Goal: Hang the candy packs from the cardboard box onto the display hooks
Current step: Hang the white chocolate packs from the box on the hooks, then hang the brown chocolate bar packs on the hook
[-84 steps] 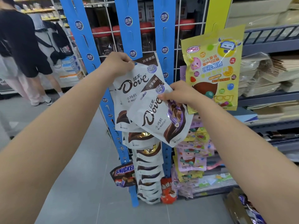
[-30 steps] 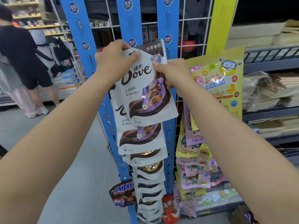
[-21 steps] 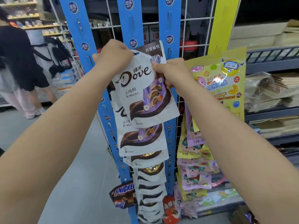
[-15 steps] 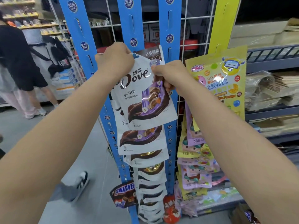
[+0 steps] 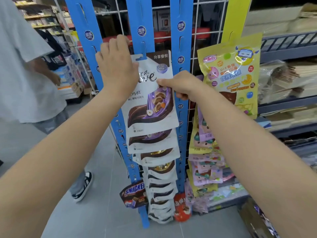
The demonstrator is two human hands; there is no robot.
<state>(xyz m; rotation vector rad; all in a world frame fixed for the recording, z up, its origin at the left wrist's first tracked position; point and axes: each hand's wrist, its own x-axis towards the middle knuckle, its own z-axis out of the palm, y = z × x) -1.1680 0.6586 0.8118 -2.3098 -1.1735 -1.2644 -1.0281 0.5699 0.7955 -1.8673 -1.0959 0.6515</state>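
Observation:
A white Dove candy pack (image 5: 151, 107) hangs at the top of a column of like packs (image 5: 159, 177) on the middle blue display strip (image 5: 139, 21). My left hand (image 5: 116, 66) lies over the pack's upper left, with the thumb on the pack. Its fingers reach up beside the strip and grip nothing that I can see. My right hand (image 5: 180, 85) pinches the pack's right edge at mid-height. The pack's hang hole sits against the strip. The cardboard box (image 5: 253, 219) shows at the bottom right corner, with dark wrappers inside.
A yellow candy pack (image 5: 229, 74) tops a column on the yellow strip to the right. A Snickers pack (image 5: 135, 194) hangs low on the left. A person in a grey shirt (image 5: 25, 69) stands close at the left. Shelves (image 5: 288, 103) run along the right.
My left hand let go of the pack's top corner and now lies flat over its left side. My right hand slid down its right edge. A person has stepped in close on the left.

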